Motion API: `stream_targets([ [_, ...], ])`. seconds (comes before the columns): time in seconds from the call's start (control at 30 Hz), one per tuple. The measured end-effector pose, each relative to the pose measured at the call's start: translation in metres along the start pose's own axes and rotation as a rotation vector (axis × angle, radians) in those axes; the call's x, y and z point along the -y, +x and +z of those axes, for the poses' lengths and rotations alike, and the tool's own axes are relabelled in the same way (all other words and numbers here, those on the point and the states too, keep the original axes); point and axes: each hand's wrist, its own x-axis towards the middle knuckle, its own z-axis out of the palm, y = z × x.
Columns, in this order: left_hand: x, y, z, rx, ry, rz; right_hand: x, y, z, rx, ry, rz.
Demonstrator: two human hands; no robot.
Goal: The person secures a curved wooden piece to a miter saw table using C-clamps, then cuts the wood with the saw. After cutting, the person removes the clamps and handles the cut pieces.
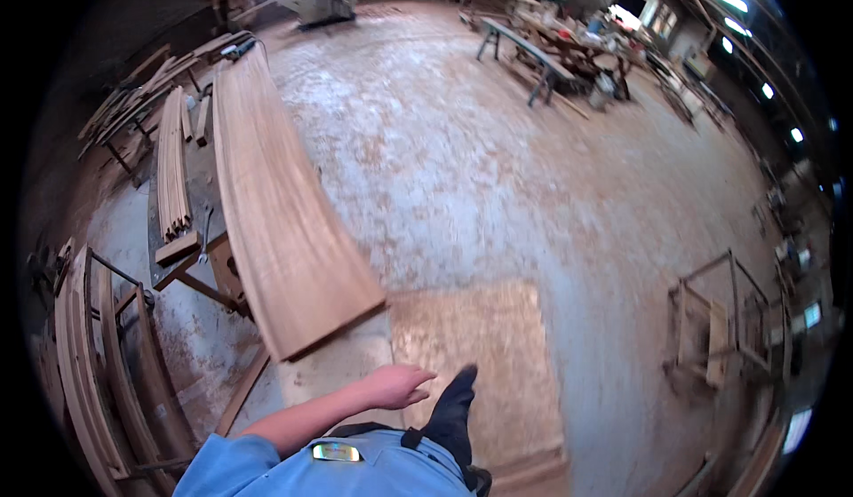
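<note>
My left hand [402, 385] hangs in front of my blue shirt, fingers loosely extended and holding nothing. Just beyond it a long, wide wooden plank [293, 248] lies raised beside a workbench [204, 177], which carries narrow strips [173, 155] and a metal wrench [206, 230]. A dark power tool [238, 50] sits at the plank's far end. My foot [453, 404] in a dark shoe is on a plywood sheet [466, 319] on the floor. My right hand is not in view.
Racks of boards stand at the left [98, 364] and far left [133, 106]. A machine [324, 4] stands at the back. A narrow green bench [524, 48] and a cluttered table [591, 53] are at back right. A metal frame [720, 319] stands at the right.
</note>
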Motion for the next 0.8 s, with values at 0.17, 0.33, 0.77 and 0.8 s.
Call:
stream_targets([
  [0.17, 0.025, 0.103, -0.06, -0.059, -0.125, -0.356, 0.224, 0.061, 0.008, 0.046, -0.148, -0.052],
  [0.33, 0.028, 0.206, -0.151, -0.166, -0.189, -0.251, 0.431, 0.098, -0.027, -0.046, -0.269, -0.127],
  [0.77, 0.21, 0.497, -0.443, -0.317, -0.229, -0.401, 0.79, 0.164, 0.092, -0.095, -0.084, -0.292],
  [0.8, 0.21, 0.513, -0.475, -0.34, -0.254, -0.392, 0.806, 0.166, 0.117, -0.053, -0.159, -0.242],
])
